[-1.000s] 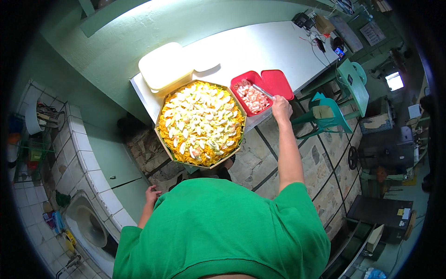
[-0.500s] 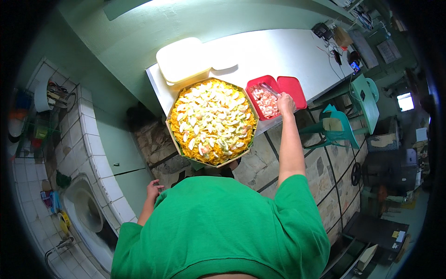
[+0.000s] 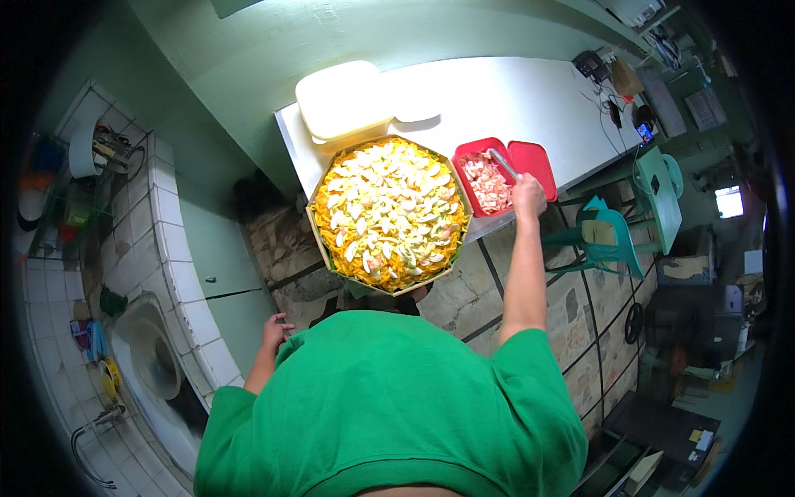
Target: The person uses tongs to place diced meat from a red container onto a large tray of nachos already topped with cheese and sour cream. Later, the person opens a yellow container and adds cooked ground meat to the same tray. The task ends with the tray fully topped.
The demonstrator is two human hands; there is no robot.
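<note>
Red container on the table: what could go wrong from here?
Pale pink chopped pieces could spill: the right hand holds a silvery utensil over the red container.
The container could slide off if pushed: it sits close to the table's near edge, with the left hand away from it.

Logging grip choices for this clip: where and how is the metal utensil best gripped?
Probably by its near end, coming from the near right: the long, slim metal utensil slants that way from above the red container, its far end at the pink pieces, contact unclear. The right hand grips it there.
</note>
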